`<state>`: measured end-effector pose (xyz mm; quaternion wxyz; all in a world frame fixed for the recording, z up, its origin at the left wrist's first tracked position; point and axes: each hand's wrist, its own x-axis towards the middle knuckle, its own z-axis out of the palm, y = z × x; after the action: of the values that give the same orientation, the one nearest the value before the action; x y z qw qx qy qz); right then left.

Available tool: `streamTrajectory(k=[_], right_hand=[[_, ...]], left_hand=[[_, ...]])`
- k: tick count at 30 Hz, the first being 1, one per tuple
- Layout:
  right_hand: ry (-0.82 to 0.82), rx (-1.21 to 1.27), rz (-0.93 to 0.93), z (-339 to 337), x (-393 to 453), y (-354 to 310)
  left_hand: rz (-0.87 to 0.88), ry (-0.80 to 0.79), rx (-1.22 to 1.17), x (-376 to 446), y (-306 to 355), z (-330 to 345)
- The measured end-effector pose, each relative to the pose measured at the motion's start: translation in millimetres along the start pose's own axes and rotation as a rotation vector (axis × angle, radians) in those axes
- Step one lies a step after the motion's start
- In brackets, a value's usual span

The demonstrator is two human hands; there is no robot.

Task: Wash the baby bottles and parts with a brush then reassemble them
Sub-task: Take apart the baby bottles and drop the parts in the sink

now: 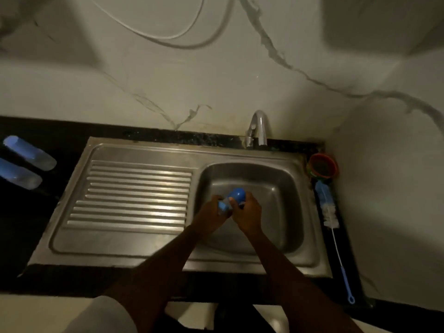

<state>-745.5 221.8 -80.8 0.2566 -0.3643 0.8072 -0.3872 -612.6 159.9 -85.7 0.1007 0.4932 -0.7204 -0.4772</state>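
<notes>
Over the steel sink basin (283,200), two bare hands meet around one baby bottle (224,205). The left hand (211,216) grips the clear body and its blue collar, fingers curled around them. The right hand (247,213) closes around the rounded blue cap (237,195), which points up and away from the person. Both forearms reach in from the bottom edge. The bottle is held above the basin floor, near its left wall. Left of the basin lies the ribbed draining board (134,195), part of the same steel unit. Behind the basin a chrome tap (259,127) curves forward; no water is visible from it. On the dark counter (28,231) to the far left, two more clear, blue-tinted bottles (28,152) (19,175) lie on their sides, side by side. On the narrow strip of counter right of the sink, a bottle brush (330,211) lies lengthwise, white bristles toward the wall and its thin blue handle toward the person. Just beyond the brush stands a small orange cup (323,165). Pale marbled wall (216,80) rises behind.
</notes>
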Motion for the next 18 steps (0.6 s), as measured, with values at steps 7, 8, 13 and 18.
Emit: streamTrajectory(k=[7,8,13,18], right_hand=[[-0.089,0.03,0.091,-18.5,3.4,40.9],[-0.074,0.011,0.099,-20.3,3.7,45.7],[-0.15,-0.173,0.111,-26.9,-0.7,78.6],[-0.213,-0.374,0.024,-29.4,-11.0,97.8]], left_hand=[[-0.091,0.019,0.097,5.0,-19.1,27.5],[-0.094,0.043,0.098,5.2,-22.9,29.8],[0.046,0.072,0.095,8.5,-41.2,37.6],[0.214,0.006,0.155,22.4,-47.9,38.3]])
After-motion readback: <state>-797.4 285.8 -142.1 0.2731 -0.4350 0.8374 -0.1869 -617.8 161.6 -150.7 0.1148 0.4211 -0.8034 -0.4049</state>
